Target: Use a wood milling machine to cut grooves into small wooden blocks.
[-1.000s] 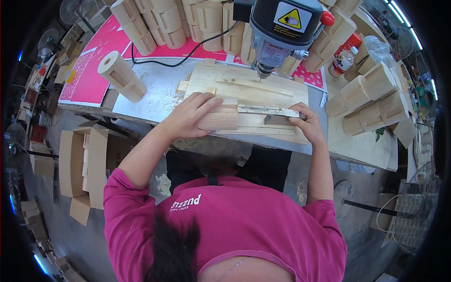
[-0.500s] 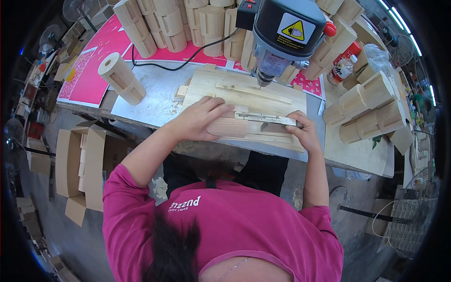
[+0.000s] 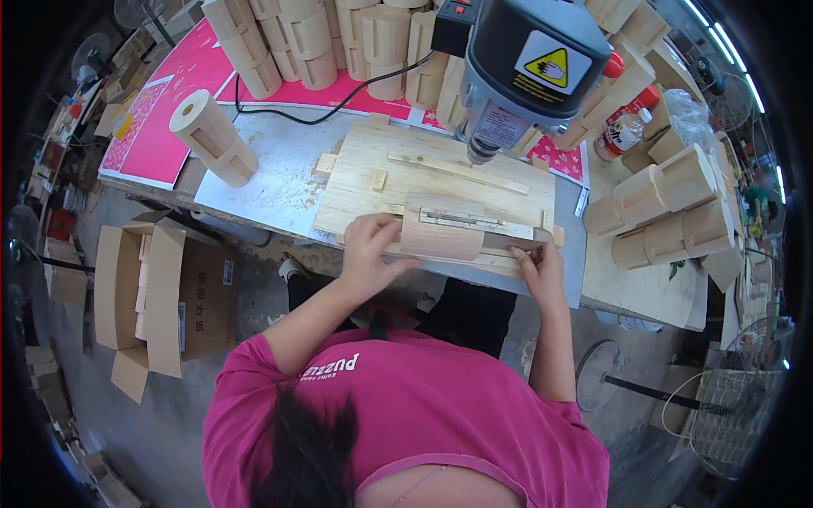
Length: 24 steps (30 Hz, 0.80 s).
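Observation:
A pale wooden cylinder (image 3: 442, 243) lies on its side on a flat wooden board (image 3: 351, 182). My left hand (image 3: 370, 256) grips its left end, thumb low and fingers higher up. Along the cylinder's upper side sits a narrow whitish slotted strip (image 3: 474, 221), which runs past the wood on the right. My right hand (image 3: 542, 269) pinches the strip's right end between thumb and fingers. Above the board hangs a drill press (image 3: 533, 68), its thin bit (image 3: 472, 162) pointing down behind the cylinder and not touching it.
A slotted cylinder (image 3: 213, 140) stands on the bench at left. Several more stand stacked at the back (image 3: 305, 51) and lie at right (image 3: 669, 203). A black cable (image 3: 339, 110) crosses the bench. An open carton (image 3: 161, 296) is on the floor at left.
My left hand has slid down from the cylinder's top to its left end. The cylinder has shifted right, further under the strip. My right hand has come slightly down and nearer.

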Tool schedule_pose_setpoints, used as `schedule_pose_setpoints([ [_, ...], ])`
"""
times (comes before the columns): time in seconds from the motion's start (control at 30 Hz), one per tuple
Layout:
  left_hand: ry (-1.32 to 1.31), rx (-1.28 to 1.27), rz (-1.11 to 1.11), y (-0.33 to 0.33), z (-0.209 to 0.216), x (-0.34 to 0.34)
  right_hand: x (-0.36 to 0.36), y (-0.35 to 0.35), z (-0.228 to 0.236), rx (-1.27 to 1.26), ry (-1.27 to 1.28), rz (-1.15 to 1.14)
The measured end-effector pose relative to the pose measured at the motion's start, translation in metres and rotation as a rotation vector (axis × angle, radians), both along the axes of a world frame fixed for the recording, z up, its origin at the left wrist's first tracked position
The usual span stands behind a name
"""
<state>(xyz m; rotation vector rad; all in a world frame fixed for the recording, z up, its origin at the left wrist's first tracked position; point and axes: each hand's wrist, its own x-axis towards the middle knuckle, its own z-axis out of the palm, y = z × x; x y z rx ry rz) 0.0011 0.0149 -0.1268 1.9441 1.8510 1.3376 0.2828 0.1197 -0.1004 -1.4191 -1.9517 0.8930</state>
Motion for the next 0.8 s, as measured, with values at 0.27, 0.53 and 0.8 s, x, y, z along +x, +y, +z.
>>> schedule_pose_setpoints([
  [0.27, 0.208, 0.027, 0.049, 0.033, 0.006, 0.008, -0.002, 0.026, -0.012, 0.195, -0.041, -0.082],
  [0.53, 0.128, -0.053, 0.055, 0.076, -0.005, -0.022, -0.029, 0.054, -0.010, 0.122, 0.020, -0.167],
  [0.8, 0.072, -0.022, -0.073, 0.082, -0.002, -0.038, -0.026, 0.057, 0.002, 0.079, 0.044, 0.022],
])
